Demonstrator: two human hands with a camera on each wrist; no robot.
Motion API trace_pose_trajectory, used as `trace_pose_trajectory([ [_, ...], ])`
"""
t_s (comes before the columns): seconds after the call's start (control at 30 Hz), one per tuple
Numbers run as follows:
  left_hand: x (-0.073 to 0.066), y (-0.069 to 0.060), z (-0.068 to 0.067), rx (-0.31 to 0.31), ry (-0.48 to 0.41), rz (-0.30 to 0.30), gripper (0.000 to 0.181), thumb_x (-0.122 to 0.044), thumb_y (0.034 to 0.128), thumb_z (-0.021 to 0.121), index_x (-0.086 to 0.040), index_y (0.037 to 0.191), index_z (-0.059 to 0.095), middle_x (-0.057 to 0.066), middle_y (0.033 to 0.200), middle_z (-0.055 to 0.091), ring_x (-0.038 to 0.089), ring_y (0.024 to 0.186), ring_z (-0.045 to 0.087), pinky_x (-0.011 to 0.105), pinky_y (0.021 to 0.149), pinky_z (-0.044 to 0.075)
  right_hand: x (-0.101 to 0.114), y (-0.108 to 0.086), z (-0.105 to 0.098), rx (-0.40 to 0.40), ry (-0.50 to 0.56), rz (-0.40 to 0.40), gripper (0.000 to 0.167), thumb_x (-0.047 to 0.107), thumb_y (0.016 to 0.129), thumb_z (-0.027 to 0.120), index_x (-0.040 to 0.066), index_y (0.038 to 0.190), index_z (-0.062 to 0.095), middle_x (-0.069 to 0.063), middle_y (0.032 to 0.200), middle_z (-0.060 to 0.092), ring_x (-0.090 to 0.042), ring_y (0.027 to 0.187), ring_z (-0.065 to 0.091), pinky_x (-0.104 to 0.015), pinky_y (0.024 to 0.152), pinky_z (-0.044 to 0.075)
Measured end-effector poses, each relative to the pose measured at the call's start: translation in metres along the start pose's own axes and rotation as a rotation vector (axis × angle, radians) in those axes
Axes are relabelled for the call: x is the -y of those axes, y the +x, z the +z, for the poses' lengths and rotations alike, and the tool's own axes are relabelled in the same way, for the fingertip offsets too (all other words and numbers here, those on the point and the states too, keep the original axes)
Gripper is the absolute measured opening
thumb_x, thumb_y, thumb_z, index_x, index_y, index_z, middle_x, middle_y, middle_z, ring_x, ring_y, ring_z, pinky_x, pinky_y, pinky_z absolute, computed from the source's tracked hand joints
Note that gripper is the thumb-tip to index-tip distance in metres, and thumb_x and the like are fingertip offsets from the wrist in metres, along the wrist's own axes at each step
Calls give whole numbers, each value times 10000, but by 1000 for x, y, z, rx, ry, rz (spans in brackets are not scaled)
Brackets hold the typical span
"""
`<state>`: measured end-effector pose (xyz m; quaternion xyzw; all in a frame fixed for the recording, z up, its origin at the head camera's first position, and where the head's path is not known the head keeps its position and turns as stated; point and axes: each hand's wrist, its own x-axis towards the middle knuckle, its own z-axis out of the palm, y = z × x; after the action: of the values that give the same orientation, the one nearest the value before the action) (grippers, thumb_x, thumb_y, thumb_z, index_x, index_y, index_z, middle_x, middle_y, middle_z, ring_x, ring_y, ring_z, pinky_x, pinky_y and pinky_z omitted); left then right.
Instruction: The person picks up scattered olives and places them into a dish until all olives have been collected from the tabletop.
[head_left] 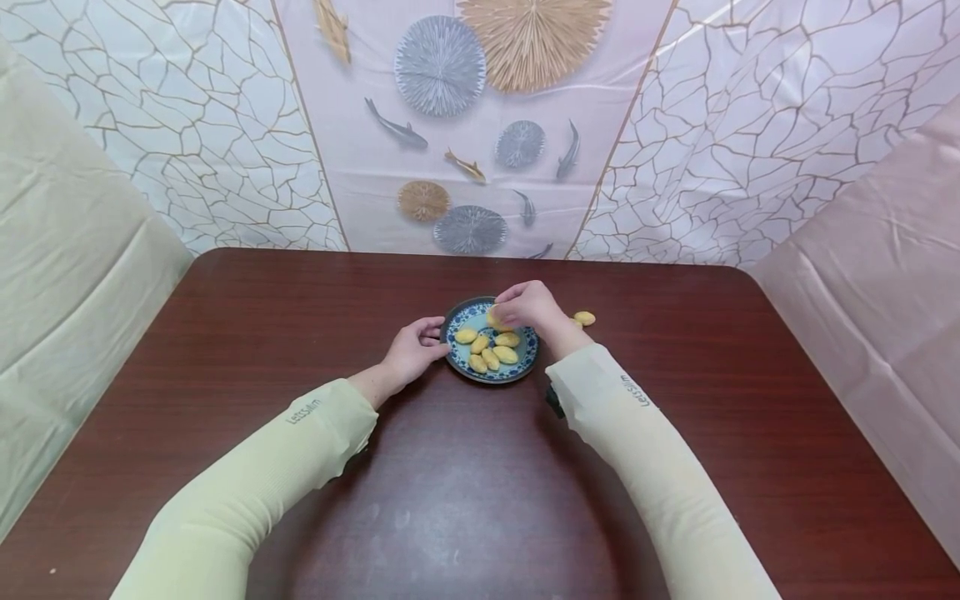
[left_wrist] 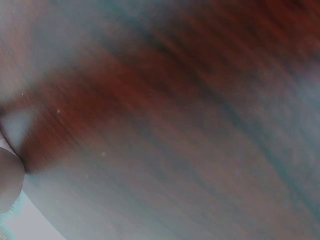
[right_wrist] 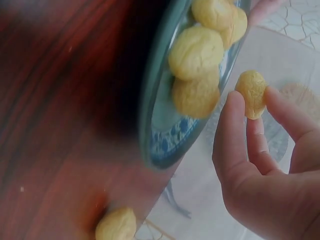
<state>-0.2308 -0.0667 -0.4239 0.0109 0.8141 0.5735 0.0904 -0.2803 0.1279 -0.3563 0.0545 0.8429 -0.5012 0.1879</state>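
Note:
A round plate (head_left: 491, 377) with a blue floral border and dark rim sits on the table, bearing several yellow oval pieces (head_left: 506, 355) that look like small potatoes. At its left edge, my left hand (head_left: 412, 354) holds the rim, thumb nearer me and fingers farther back. Above the plate's far right part, my right hand (head_left: 532, 310) pinches one yellow piece (right_wrist: 251, 93) between thumb and fingertips. The right wrist view shows that piece apart from the others. In the left wrist view only a blurred bit of hand (left_wrist: 10, 180) shows.
More yellow pieces (head_left: 585, 318) lie on the dark red wooden table (head_left: 450, 500) right of the plate, partly hidden behind my right wrist. A patterned curtain (head_left: 480, 125) hangs behind the table's far edge, with plain cloth on both sides.

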Motion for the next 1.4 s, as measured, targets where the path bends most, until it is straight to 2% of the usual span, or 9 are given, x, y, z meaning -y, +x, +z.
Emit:
trace_pose_trajectory([
  [0.1,1,0,0,-3,3,8,501,-27,856,618,30,1330,465,232,1191,562,296,1039,575,220,802,495,1,0,6,1,-30,-1,278,53,801,696,-46,1056,648,-66,817,652,-182,742,671,-362,806,557],
  [0.3,1,0,1,-4,-6,11,497,-15,855,614,36,1327,466,242,1194,562,303,1040,576,204,794,487,1,1,15,4,-66,-4,260,59,777,714,-33,1017,669,-65,761,642,-150,645,645,-332,749,570],
  [0.6,0,1,0,4,-9,3,505,-29,859,618,22,1336,459,223,1196,565,278,1033,574,204,792,489,3,4,24,-14,-176,-5,231,50,767,711,0,992,687,-53,719,629,-127,619,625,-294,691,572],
  [0.83,1,2,1,-4,-12,22,497,-18,850,618,46,1319,468,241,1183,567,284,1014,583,190,774,489,7,3,26,13,-143,4,212,29,796,689,-17,1003,677,-60,737,639,-141,641,633,-309,725,571],
  [1.0,1,2,1,-6,-10,21,494,-16,853,616,40,1321,468,242,1185,566,290,1019,580,192,775,484,10,-1,18,6,-87,-5,239,43,820,658,-31,1047,651,-89,765,630,-165,680,631,-340,764,568],
  [1.13,2,2,1,-7,-5,21,491,-18,854,614,39,1319,470,244,1191,560,301,1030,576,208,792,486,10,-2,6,-5,-76,-17,247,56,839,646,-31,1071,643,-127,893,638,-202,753,633,-378,804,557],
  [1.4,3,2,1,-11,0,12,494,-23,854,616,28,1324,471,235,1193,560,301,1035,575,228,803,491,5,-2,-26,-64,-81,10,331,126,867,639,19,1179,611,-174,1182,611,-291,1050,610,-369,861,536],
])
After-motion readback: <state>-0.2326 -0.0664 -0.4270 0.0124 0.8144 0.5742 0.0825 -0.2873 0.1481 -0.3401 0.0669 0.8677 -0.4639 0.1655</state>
